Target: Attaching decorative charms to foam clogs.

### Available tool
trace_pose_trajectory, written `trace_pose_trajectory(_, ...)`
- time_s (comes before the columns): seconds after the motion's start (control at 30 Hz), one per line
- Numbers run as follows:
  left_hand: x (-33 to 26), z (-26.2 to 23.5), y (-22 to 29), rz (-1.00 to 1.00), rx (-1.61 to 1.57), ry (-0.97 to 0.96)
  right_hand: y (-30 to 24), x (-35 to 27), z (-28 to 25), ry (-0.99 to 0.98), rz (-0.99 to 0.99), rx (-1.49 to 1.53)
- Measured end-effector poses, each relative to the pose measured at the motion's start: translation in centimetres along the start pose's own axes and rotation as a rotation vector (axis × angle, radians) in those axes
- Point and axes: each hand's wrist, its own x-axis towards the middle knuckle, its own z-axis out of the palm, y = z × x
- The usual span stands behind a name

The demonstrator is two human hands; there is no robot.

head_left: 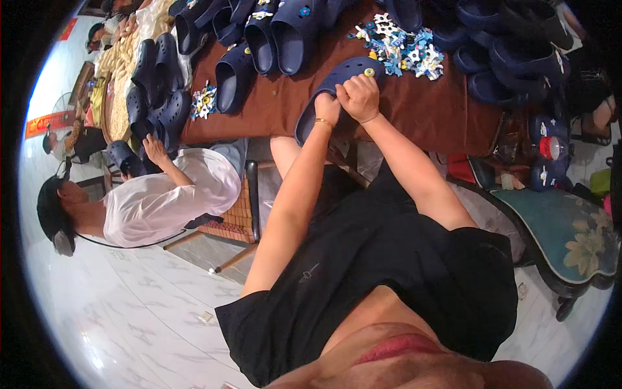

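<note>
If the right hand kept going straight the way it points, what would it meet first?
The right hand already grips the navy clog. Straight on past it, likely the pile of small charms on the brown table, though depth is unclear.

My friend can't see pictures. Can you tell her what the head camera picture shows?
Two bare hands, left hand and right hand, hold a navy blue clog at the edge of a brown-covered table with more clogs and a pile of small colourful charms. A person in white sits nearby.

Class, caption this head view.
Both hands, left hand and right hand, grip a navy clog near a charm pile.
</note>
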Motion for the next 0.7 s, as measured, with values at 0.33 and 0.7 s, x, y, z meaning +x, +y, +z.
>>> trace_pose_trajectory(0.33,-0.3,-0.2,-0.8,-0.058,0.01,0.003,3.4,-2.1,-0.6,0.055,0.408,-0.022)
trace_pose_trajectory(0.7,-0.3,0.1,-0.9,-0.029,-0.005,0.058,6.0,1.9,0.6,0.018,-0.012,-0.073)
